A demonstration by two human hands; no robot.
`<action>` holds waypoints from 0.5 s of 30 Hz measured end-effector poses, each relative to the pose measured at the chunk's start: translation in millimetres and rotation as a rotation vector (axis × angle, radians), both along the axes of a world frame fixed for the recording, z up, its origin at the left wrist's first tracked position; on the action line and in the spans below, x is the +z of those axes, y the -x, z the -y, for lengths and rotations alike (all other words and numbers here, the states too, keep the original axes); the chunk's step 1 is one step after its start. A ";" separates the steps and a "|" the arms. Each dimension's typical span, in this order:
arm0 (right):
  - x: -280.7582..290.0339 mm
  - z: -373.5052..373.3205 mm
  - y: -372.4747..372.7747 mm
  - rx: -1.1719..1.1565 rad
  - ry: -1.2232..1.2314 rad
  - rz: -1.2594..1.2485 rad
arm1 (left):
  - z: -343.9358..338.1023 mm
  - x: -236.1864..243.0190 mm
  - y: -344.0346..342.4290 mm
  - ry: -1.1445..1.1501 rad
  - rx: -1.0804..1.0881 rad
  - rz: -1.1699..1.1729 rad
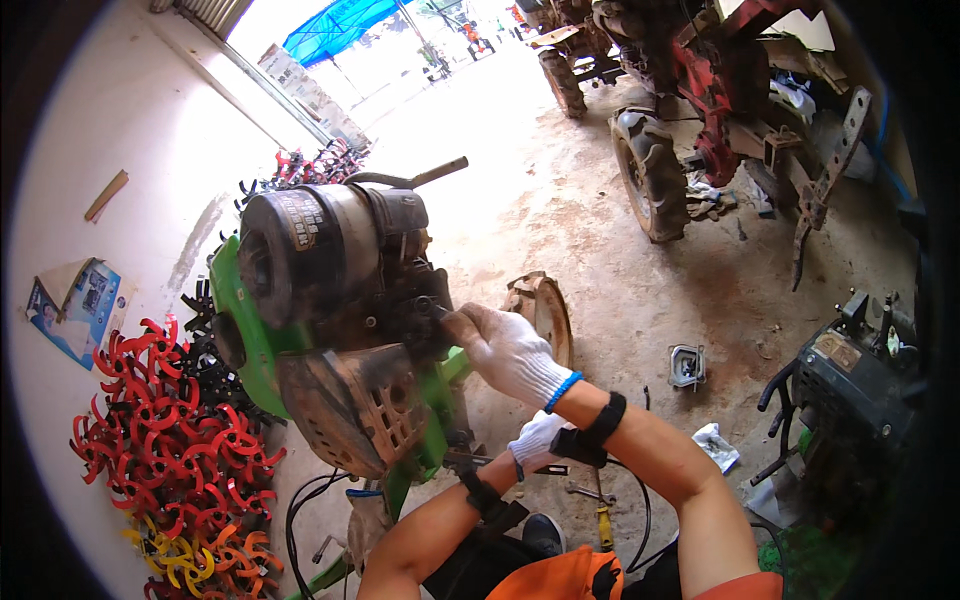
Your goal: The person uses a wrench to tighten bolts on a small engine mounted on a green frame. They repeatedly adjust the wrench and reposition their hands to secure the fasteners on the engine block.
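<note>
A small engine (340,250) with a dark round housing and a rusty, slotted guard (355,405) sits on a green machine frame (240,330). My right hand (505,350), in a white knit glove with a blue cuff, reaches to the engine's right side. Its fingers are bent and pressed together against the dark parts there, and what they pinch is too small to make out. Lower down, my left hand (538,442), also gloved, is beside the frame below my right wrist. That wrist and a strapped-on device cover its fingers.
Red curved tiller blades (180,430) are heaped along the left wall. A yellow-handled screwdriver (605,525) and a wrench (590,493) lie by my feet. A small metal part (687,366) lies on the floor. A red tractor (710,110) and a black engine (860,370) stand at right.
</note>
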State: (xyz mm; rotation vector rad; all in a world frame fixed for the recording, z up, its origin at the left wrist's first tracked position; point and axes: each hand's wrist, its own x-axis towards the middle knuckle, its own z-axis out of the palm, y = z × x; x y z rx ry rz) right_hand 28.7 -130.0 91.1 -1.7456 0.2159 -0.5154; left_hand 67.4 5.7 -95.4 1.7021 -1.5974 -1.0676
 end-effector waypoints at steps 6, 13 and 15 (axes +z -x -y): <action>8.1 6.9 5.8 0.016 0.146 0.044 | 0.1 72.2 20.5 -0.237 0.376 0.170; 14.6 72.2 6.4 -0.391 0.178 0.294 | 9.1 89.6 21.7 -0.235 0.450 0.059; -0.2 66.1 1.2 -0.220 0.068 0.247 | 10.8 85.4 23.6 -0.228 0.415 0.087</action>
